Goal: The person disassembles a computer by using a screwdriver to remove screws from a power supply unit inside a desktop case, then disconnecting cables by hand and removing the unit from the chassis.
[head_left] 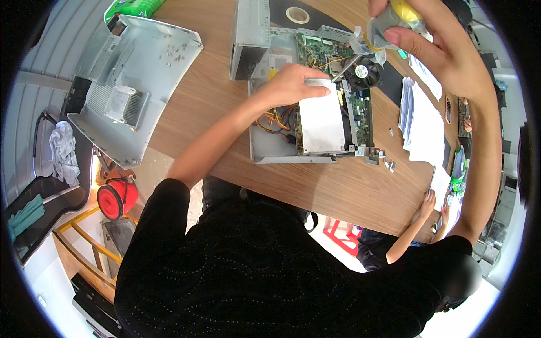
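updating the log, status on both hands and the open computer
Left hand on white box; right hand gripping screwdriver, tip near box's edge. Computer case open. Cables bunched beside box.

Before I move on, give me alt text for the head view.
A person's left hand rests on a flat white panel in an opened computer case on a wooden table; the right hand grips a yellow-topped tool pointed toward the case. A pale cover lies to the left.

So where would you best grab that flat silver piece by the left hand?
Probably by its two long edges on the near half, from above: the silver piece lies broad face up there, while the left hand covers part of its far end.
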